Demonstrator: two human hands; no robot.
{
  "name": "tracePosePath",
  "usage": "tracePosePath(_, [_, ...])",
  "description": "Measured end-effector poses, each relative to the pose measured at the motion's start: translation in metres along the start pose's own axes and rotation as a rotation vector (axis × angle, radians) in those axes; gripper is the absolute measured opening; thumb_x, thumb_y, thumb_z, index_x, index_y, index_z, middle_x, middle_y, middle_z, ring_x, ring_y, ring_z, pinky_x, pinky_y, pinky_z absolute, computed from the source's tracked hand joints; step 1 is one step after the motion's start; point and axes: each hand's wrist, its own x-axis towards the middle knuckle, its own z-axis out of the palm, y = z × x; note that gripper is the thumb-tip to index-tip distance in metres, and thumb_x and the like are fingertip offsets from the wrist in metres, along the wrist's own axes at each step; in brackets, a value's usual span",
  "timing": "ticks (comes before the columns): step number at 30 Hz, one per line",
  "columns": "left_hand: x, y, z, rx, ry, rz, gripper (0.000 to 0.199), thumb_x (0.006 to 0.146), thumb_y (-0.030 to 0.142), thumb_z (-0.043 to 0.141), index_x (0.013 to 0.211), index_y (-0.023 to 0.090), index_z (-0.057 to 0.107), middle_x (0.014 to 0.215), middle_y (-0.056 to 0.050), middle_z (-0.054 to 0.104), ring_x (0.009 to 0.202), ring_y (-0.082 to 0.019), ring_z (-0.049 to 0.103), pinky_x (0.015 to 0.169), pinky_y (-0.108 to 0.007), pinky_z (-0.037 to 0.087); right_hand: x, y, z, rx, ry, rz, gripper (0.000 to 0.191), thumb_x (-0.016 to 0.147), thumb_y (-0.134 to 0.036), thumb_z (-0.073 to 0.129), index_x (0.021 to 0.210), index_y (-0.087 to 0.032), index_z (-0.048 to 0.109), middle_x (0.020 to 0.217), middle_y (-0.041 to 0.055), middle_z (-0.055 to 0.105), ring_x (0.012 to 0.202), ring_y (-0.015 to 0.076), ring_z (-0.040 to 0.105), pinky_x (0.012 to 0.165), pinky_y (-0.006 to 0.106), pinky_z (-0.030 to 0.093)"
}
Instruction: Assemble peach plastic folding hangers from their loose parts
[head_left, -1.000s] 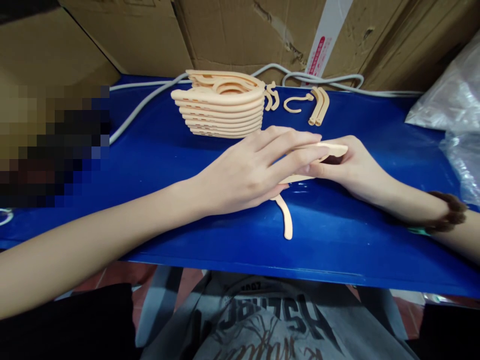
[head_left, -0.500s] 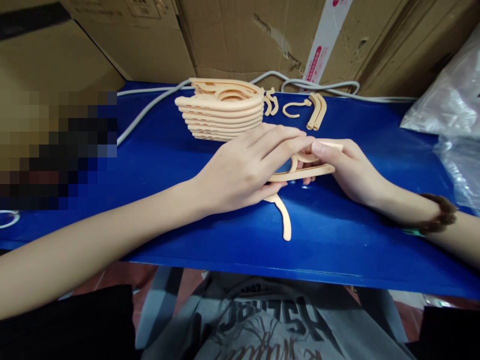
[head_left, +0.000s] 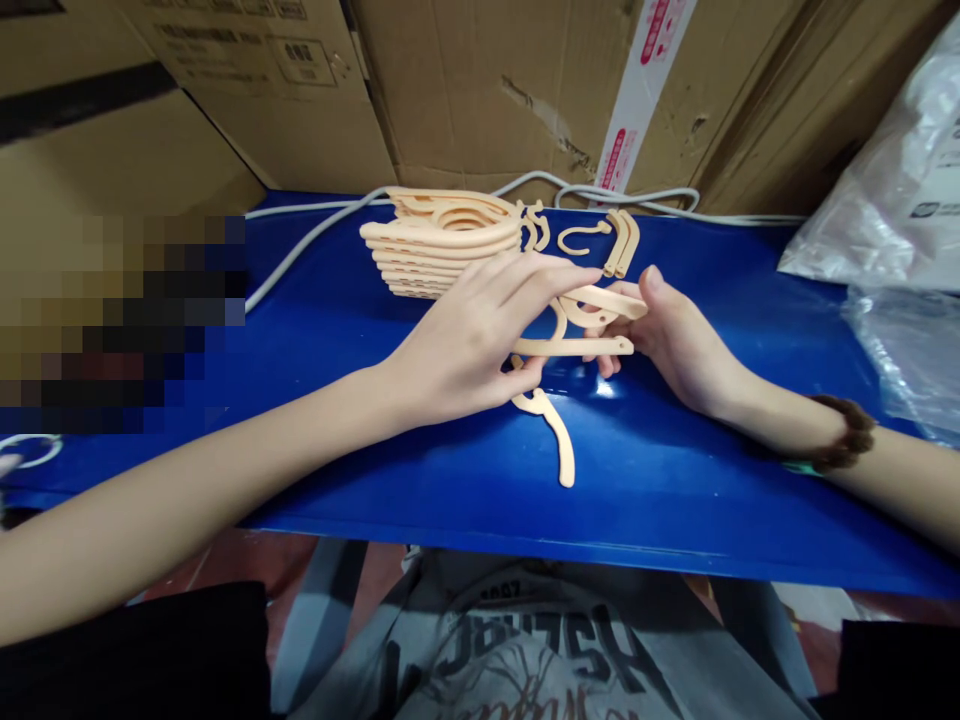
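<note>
My left hand (head_left: 472,340) is closed on a peach plastic folding hanger (head_left: 577,347) above the table, its fingers over the top and its thumb underneath. The hanger's two arms point right and stand apart, with a curved part between them. At their right end is my right hand (head_left: 679,335). Its thumb is raised off the plastic, and its fingers reach behind and below the hanger, partly hidden. Whether those fingers touch it I cannot tell. On the table, just below my left hand, lies a loose curved hanger piece (head_left: 559,440), partly covered.
Behind my left hand stands a stack of peach hanger parts (head_left: 442,240). Beside it lie small curved pieces (head_left: 536,228), a hook (head_left: 581,240) and two short arms (head_left: 621,243). A white cable (head_left: 300,235) runs along the blue table (head_left: 712,500). Plastic bags (head_left: 862,220) sit right; cardboard boxes (head_left: 480,100) stand behind.
My right thumb has lifted off the hanger, and that hand has opened slightly. The hanger's right ends show more plainly. The whole view has shifted a little.
</note>
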Motion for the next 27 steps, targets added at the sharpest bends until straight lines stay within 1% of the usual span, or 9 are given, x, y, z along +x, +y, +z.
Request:
tracePosePath(3, [0.0, -0.001, 0.0, -0.009, 0.016, 0.013, 0.064, 0.091, 0.01, 0.064, 0.151, 0.021, 0.045, 0.149, -0.013, 0.063, 0.14, -0.029, 0.059, 0.119, -0.05, 0.048, -0.002, -0.003, 0.001, -0.077, -0.009, -0.041, 0.057, 0.093, -0.076, 0.06, 0.077, -0.022, 0.071, 0.064, 0.0005, 0.07, 0.056, 0.0133, 0.064, 0.058, 0.027, 0.051])
tracePosePath(7, [-0.001, 0.0, 0.001, -0.015, 0.025, 0.02, 0.059, 0.093, 0.011, 0.068, 0.148, 0.016, 0.047, 0.145, -0.015, 0.065, 0.135, -0.027, 0.062, 0.115, -0.044, 0.051, -0.005, -0.006, 0.002, -0.12, -0.022, -0.081, 0.033, 0.088, -0.053, 0.081, 0.084, -0.02, 0.073, 0.065, -0.0019, 0.071, 0.055, 0.011, 0.062, 0.056, 0.024, 0.049])
tracePosePath(10, [0.0, 0.001, 0.001, -0.001, 0.013, 0.02, 0.058, 0.094, 0.016, 0.072, 0.147, 0.014, 0.049, 0.145, -0.016, 0.065, 0.135, -0.027, 0.062, 0.116, -0.043, 0.051, -0.006, -0.005, 0.002, -0.119, -0.036, -0.078, 0.027, 0.089, -0.045, 0.081, 0.092, -0.019, 0.077, 0.066, -0.0019, 0.071, 0.055, 0.0101, 0.061, 0.056, 0.023, 0.049])
tracePosePath(14, [0.0, 0.001, 0.0, -0.02, 0.017, -0.004, 0.044, 0.102, 0.026, 0.067, 0.143, 0.016, 0.054, 0.14, -0.014, 0.068, 0.131, -0.025, 0.065, 0.108, -0.04, 0.057, -0.006, -0.004, 0.001, -0.149, -0.031, -0.053, 0.03, 0.088, -0.046, 0.081, 0.095, -0.017, 0.078, 0.072, 0.0002, 0.073, 0.056, 0.0101, 0.061, 0.057, 0.024, 0.051])
tracePosePath(17, [0.001, -0.003, -0.001, -0.033, -0.006, -0.014, 0.032, 0.105, 0.018, 0.059, 0.137, 0.017, 0.059, 0.133, -0.011, 0.071, 0.124, -0.022, 0.068, 0.101, -0.035, 0.059, -0.007, -0.005, 0.002, -0.151, -0.027, -0.052, 0.03, 0.087, -0.046, 0.082, 0.096, -0.018, 0.078, 0.073, 0.0005, 0.074, 0.057, 0.01, 0.062, 0.058, 0.024, 0.051])
tracePosePath(19, [0.0, -0.005, -0.003, -0.006, -0.02, -0.011, 0.032, 0.105, 0.014, 0.056, 0.136, 0.019, 0.06, 0.13, -0.009, 0.072, 0.121, -0.02, 0.07, 0.099, -0.033, 0.059, -0.008, -0.006, 0.003, -0.134, -0.028, -0.045, 0.031, 0.086, -0.047, 0.084, 0.097, -0.018, 0.078, 0.074, 0.0002, 0.075, 0.056, 0.0096, 0.061, 0.057, 0.024, 0.051])
tracePosePath(23, [-0.001, -0.006, -0.005, 0.118, -0.019, -0.005, 0.031, 0.107, 0.015, 0.054, 0.136, 0.019, 0.063, 0.125, -0.006, 0.075, 0.114, -0.019, 0.074, 0.09, -0.029, 0.061, -0.007, -0.008, 0.003, -0.128, -0.041, -0.037, 0.033, 0.085, -0.049, 0.084, 0.094, -0.019, 0.078, 0.075, 0.0004, 0.075, 0.056, 0.0094, 0.06, 0.057, 0.025, 0.051])
tracePosePath(25, [-0.001, -0.004, -0.008, 0.185, 0.022, -0.024, 0.032, 0.108, 0.015, 0.053, 0.138, 0.019, 0.064, 0.129, -0.007, 0.075, 0.118, -0.02, 0.073, 0.089, -0.029, 0.061, -0.007, -0.009, 0.002, -0.156, -0.064, -0.058, 0.033, 0.086, -0.05, 0.083, 0.095, -0.019, 0.077, 0.075, -0.0001, 0.074, 0.058, 0.0103, 0.062, 0.06, 0.025, 0.051])
tracePosePath(27, [0.0, -0.002, -0.012, 0.226, 0.087, -0.066, 0.034, 0.109, 0.015, 0.05, 0.139, 0.019, 0.065, 0.132, -0.007, 0.075, 0.12, -0.021, 0.073, 0.093, -0.03, 0.061, -0.008, -0.011, 0.002, -0.238, -0.114, -0.111, 0.034, 0.089, -0.052, 0.079, 0.102, -0.021, 0.078, 0.083, 0.001, 0.075, 0.068, 0.0128, 0.066, 0.065, 0.026, 0.053])
